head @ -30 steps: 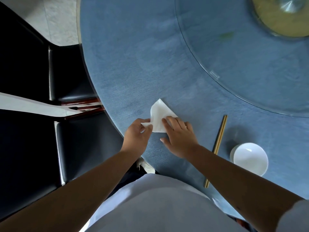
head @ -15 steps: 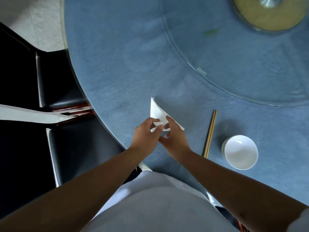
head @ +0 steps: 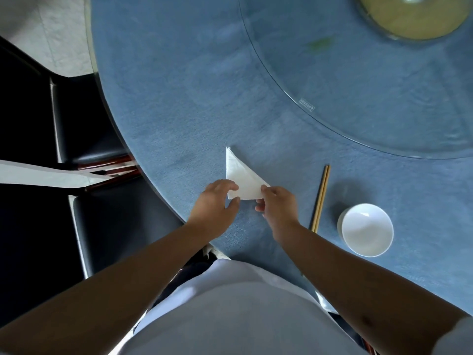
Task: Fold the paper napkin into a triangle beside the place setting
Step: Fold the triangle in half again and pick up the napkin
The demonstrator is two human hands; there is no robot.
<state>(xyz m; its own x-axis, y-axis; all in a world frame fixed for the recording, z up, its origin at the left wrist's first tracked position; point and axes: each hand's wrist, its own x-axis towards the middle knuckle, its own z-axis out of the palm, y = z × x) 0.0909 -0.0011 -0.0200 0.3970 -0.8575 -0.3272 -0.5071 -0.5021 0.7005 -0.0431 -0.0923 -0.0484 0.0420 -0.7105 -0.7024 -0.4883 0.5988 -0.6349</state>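
The napkin (head: 242, 179) is white paper, folded into a flat triangle. It lies on the blue table (head: 179, 103), left of the chopsticks (head: 321, 197) and bowl (head: 366, 229). Its sharpest tip points away from the person. The left hand (head: 215, 206) pinches the near-left corner; the right hand (head: 279, 204) pinches the right corner.

Folded white triangular napkin (head: 242, 179) on blue table (head: 179, 98), left of chopsticks (head: 321, 197); left hand (head: 213, 207) and right hand (head: 279, 204) pinching its near corners.
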